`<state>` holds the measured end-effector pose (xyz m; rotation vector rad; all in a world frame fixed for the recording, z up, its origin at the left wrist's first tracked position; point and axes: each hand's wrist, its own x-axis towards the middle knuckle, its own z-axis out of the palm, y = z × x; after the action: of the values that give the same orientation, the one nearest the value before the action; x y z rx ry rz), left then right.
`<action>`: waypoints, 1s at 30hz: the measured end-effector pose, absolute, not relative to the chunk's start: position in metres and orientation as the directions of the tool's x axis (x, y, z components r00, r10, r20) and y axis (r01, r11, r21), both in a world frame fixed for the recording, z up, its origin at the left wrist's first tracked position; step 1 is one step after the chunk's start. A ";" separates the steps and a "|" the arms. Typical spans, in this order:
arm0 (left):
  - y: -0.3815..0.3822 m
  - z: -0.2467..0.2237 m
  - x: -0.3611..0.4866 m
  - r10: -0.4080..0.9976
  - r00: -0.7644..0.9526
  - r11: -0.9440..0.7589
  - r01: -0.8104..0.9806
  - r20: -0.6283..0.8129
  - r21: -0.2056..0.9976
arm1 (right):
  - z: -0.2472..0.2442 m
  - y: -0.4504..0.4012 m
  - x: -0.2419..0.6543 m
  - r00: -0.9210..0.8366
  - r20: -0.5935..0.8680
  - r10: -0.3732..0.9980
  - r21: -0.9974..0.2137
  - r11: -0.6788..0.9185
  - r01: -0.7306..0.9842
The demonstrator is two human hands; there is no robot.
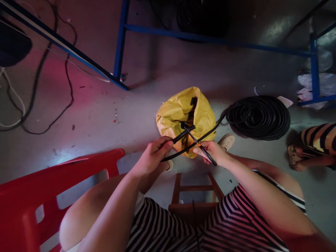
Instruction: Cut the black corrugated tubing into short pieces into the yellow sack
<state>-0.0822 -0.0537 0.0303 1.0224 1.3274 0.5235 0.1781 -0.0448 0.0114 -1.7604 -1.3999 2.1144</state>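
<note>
Presently, left hand (154,154): thumb and fingers pinching a black ribbed tube (181,135).
Right hand (213,151): closed around the handles of a scissor-like tool (209,156), metal end by the tube's far end.
Cut: cannot tell whether one is made; blade contact unclear.
Black cable (210,132): one unbroken run in view, from beside the left hand, past the tool, to the coil.
Yellow bag (174,113): on the floor beyond the hands, mouth open, a few dark pieces visible; count unclear.
Coil (274,119): on the floor, right of the bag, many turns wound, apparently plenty unused.
</note>
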 end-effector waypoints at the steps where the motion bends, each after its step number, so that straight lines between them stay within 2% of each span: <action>1: -0.055 0.028 -0.082 0.812 0.206 0.503 0.227 -0.546 0.834 | 0.007 -0.046 0.178 -0.352 -0.758 0.550 -0.650 -0.591 0.477; 9: -0.061 0.010 -0.078 0.792 0.101 0.582 0.173 -0.602 0.795 | -0.009 -0.051 0.176 -0.369 -0.787 0.494 -0.616 -0.647 0.449; 16: -0.057 0.014 -0.081 0.760 0.126 0.626 0.121 -0.637 0.770 | -0.007 -0.047 0.178 -0.374 -0.791 0.484 -0.611 -0.661 0.436; 23: -0.052 0.034 -0.075 0.819 0.083 0.567 0.040 -0.568 0.823 | 0.014 -0.041 0.186 -0.461 -0.586 0.666 -0.810 -0.459 0.366; 27: -0.054 0.035 -0.072 0.832 0.093 0.550 -0.007 -0.548 0.835 | 0.019 -0.050 0.180 -0.456 -0.589 0.667 -0.806 -0.445 0.390; 30: -0.057 0.033 -0.071 0.844 0.104 0.523 0.055 -0.526 0.851 | 0.018 -0.057 0.175 -0.493 -0.587 0.642 -0.809 -0.469 0.353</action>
<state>-0.0710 -0.0566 0.0332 0.8634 1.3550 0.7044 0.1745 -0.0567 0.0180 -1.4547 -1.4900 2.0691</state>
